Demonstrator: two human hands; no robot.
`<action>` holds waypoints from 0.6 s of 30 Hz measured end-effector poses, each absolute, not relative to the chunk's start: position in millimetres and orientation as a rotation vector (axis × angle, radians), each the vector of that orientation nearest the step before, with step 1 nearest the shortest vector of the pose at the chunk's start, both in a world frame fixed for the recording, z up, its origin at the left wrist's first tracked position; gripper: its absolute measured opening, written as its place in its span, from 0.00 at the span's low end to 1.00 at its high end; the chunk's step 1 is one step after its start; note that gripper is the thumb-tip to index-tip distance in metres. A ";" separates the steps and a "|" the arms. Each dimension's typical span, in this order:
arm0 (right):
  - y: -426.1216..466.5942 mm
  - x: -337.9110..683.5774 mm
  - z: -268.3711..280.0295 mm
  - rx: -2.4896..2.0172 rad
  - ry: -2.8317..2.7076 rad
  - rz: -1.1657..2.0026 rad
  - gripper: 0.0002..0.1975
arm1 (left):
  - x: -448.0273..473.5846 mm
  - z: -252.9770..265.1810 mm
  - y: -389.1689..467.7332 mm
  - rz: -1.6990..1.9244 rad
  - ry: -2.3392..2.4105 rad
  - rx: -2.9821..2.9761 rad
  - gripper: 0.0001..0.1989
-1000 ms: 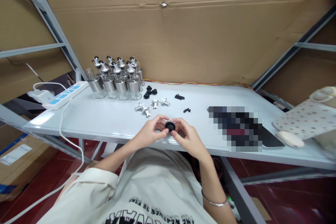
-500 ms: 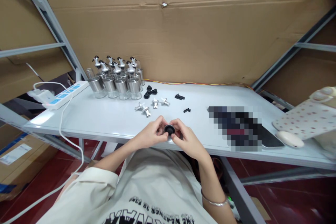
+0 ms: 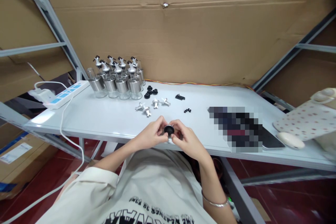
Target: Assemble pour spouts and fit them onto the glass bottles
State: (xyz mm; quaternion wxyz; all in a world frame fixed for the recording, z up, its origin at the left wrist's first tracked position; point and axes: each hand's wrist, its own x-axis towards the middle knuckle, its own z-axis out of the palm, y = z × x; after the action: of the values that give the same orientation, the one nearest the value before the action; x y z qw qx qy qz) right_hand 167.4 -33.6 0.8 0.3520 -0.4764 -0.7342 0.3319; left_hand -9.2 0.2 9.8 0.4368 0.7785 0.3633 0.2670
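Observation:
Between both hands, over the front edge of the table, is a pourer spout (image 3: 169,130) with a round black stopper facing up and a silvery rim. My left hand (image 3: 154,133) pinches it from the left, and my right hand (image 3: 186,138) grips its right side. The fingers hide most of its underside. Just beyond the hands lie several loose silver spout pieces (image 3: 155,103). Behind these sits a small cluster of black stoppers (image 3: 149,91). Thin black lever pieces (image 3: 180,97) and tiny black caps (image 3: 187,110) are to the right.
Several glass bottles with steel sleeves (image 3: 121,87) stand at the back left, most with spouts fitted. A power strip (image 3: 65,95) with a white cable lies at the left edge. At right are a blurred tablet-like object (image 3: 271,139), a cream oval case (image 3: 291,140) and a dotted bag (image 3: 301,120).
The stopper has tilted slightly within the fingers, and both hands keep their hold in nearly the same place. The loose parts have not moved.

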 end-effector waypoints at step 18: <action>-34.9 166.5 -1.3 -1.190 -1.829 0.806 0.11 | -8.3 9.0 -1.4 0.742 0.921 1.989 0.08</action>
State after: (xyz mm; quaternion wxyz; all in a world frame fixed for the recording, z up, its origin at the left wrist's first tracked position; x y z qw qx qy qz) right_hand 166.5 -34.9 -1.3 0.3965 -0.4697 -0.7217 0.3182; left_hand -8.3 -1.4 9.0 0.4018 0.7871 0.3643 0.2937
